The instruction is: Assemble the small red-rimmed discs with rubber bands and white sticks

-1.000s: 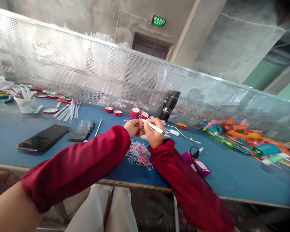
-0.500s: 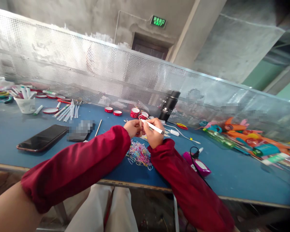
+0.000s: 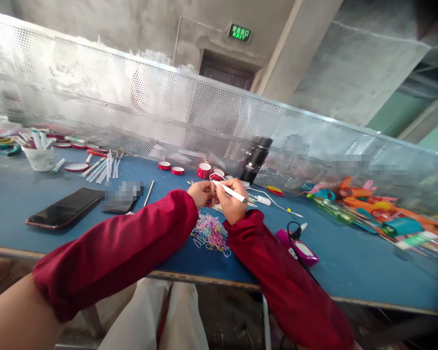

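Note:
My right hand (image 3: pixel 234 206) is closed around a white marker pen (image 3: pixel 234 193), its dark end toward the lower right and its tip toward my left hand. Pinched in the fingers of my left hand (image 3: pixel 200 193) is a thin, light wooden stick (image 3: pixel 213 188), held upright right by the pen's tip. Fingers hide part of the stick. Below both hands, a pile of colourful rubber bands (image 3: pixel 211 233) lies on the blue table (image 3: pixel 146 238). A few pale sticks lie partly hidden behind my right hand.
Left are a black phone (image 3: pixel 65 209), a dark flat item (image 3: pixel 122 198), white sticks (image 3: pixel 104 167) and a cup of markers (image 3: pixel 39 158). Behind stand red tins (image 3: pixel 203 170) and a black bottle (image 3: pixel 255 160). Right are a purple device (image 3: pixel 301 248), cables and bright toys (image 3: pixel 372 199).

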Tool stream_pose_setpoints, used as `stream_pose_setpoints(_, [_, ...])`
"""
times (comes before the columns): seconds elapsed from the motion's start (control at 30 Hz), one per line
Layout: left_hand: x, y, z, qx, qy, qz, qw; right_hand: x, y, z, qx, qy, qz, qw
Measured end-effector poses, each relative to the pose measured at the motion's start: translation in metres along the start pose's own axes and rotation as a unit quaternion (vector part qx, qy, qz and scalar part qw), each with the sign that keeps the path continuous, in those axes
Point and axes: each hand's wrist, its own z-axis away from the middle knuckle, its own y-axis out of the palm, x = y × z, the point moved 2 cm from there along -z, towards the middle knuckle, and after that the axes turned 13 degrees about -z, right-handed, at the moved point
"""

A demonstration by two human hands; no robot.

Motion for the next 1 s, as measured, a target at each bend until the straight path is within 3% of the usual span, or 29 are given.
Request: stream_pose_setpoints(1.0, [-0.0047, 0.001, 0.0042, 0.003, -0.001, -0.006, 1.0, 0.007, -0.0009, -0.0021, -0.013, -0.017, 0.016, 1.0])
